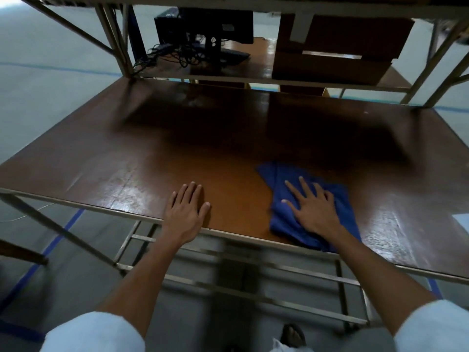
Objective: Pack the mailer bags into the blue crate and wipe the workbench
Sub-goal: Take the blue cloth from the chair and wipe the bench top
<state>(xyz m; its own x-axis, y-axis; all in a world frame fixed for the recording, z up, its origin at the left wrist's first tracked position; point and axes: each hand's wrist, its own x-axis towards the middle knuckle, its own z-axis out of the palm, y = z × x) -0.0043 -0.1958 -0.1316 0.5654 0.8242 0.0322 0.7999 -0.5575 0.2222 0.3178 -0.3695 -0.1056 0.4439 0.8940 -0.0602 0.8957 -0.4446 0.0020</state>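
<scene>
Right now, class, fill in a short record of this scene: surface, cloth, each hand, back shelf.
surface: glossy brown wooden workbench on a metal frame
cloth: crumpled blue cloth, at the front edge
left hand: flat on bare wood, fingers straight
right hand: fingers spread, pressing on the cloth
back shelf: black monitor, brown cardboard boxes

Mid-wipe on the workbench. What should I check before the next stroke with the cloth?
1. The right hand lies flat on the blue cloth: ok.
2. The cloth is wholly on the workbench: not ok, its near corner lies over the front rim.
3. The left hand is flat on the bench, apart from the cloth: ok.
4. The mailer bags are packed in the blue crate: cannot tell, neither is in view.
5. The far part of the bench is wiped: cannot tell, it lies in shadow.
</scene>
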